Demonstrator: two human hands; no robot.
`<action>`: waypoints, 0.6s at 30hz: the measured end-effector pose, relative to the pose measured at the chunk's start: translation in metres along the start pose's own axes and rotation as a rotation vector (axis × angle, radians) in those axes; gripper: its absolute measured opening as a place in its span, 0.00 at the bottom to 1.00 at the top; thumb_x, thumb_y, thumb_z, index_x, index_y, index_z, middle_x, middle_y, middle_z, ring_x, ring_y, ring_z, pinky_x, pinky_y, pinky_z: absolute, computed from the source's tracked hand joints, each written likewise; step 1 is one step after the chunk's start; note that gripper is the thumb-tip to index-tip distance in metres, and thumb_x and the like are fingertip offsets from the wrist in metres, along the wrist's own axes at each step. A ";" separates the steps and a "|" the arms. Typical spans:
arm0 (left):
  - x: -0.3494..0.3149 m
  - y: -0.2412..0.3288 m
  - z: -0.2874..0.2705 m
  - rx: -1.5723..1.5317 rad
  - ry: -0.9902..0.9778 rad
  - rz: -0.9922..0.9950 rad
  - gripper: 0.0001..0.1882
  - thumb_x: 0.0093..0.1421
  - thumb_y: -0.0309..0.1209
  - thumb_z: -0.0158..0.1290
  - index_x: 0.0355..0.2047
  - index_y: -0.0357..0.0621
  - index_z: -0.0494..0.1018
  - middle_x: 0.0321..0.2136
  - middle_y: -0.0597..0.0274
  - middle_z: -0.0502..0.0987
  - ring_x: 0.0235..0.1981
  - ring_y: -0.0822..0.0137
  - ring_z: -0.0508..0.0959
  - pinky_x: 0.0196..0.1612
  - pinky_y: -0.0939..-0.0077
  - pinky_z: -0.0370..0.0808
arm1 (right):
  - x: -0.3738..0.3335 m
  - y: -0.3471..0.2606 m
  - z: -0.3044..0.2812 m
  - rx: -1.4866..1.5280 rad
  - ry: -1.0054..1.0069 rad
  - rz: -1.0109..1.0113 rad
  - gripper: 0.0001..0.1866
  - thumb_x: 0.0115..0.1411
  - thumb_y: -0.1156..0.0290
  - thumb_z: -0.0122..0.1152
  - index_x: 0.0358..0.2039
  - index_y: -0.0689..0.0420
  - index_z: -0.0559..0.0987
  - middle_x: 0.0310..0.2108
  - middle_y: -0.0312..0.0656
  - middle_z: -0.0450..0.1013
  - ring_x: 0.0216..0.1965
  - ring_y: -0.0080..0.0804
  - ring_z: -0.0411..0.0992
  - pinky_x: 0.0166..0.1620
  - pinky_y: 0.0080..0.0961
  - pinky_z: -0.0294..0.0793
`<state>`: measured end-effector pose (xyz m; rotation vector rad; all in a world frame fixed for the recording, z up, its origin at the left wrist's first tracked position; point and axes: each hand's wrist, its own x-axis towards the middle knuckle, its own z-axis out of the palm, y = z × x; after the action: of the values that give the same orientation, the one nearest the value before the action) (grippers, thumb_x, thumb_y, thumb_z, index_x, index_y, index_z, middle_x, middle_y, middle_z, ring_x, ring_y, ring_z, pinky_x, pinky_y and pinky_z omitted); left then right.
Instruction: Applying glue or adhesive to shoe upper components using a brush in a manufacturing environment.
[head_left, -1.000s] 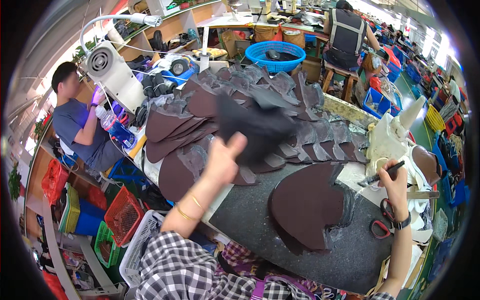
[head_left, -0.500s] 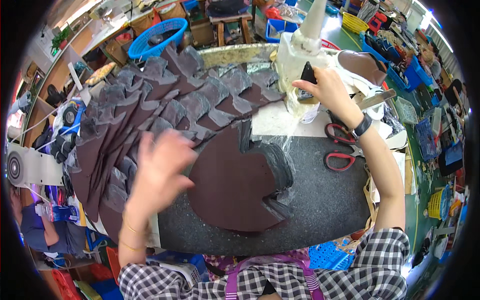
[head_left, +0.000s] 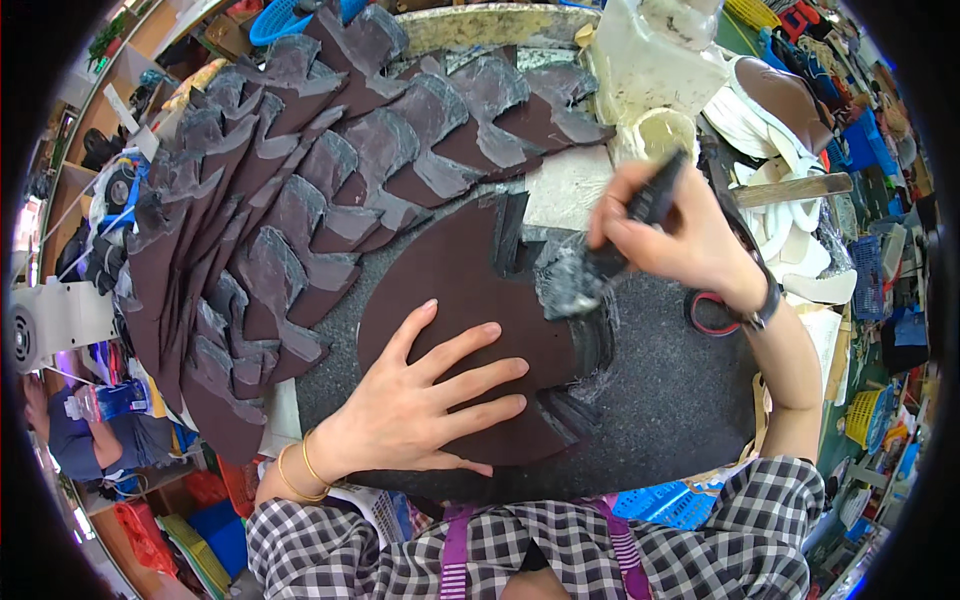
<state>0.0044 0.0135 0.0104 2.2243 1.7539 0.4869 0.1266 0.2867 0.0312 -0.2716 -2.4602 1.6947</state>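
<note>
Left hand (head_left: 430, 400) lies spread flat, fingers apart, pressing down on the large dark brown oval cut piece of leather-like material (head_left: 470, 330) that sits on the dark speckled work mat (head_left: 660, 390) right in front of the person. Right hand (head_left: 680, 235) is closed around a black-handled glue brush (head_left: 615, 250), whose wet, greyish bristles touch the upper right edge of the piece beside its notches. A risk, as I judge it, is that the brush drags glue past the margin onto the brown face or the mat, since the bristles look heavily loaded. If the flat hand eases off, the piece could slide or curl under the stroke and smear the coated rim. Fingers lie near the lower right edge, so fresh glue could reach them. Just beyond, the fanned rows of already coated dark brown pieces with grey edges (head_left: 300, 200) overlap closely; a careless elbow or sleeve could stick them together. The red-handled scissors (head_left: 715, 310) lie under the right wrist and could be knocked.
</note>
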 end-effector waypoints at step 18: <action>-0.001 -0.001 0.006 -0.005 0.137 0.040 0.31 0.39 0.54 0.65 0.40 0.52 0.75 0.46 0.64 0.72 0.59 0.55 0.67 0.63 0.40 0.52 | -0.081 -0.018 0.030 -0.702 -0.168 -0.675 0.16 0.43 0.67 0.69 0.27 0.58 0.71 0.30 0.44 0.75 0.24 0.34 0.75 0.24 0.24 0.74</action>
<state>0.0057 0.0129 0.0041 2.2749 1.7743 0.6670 0.1976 0.2345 0.0366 0.5955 -2.7175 0.5893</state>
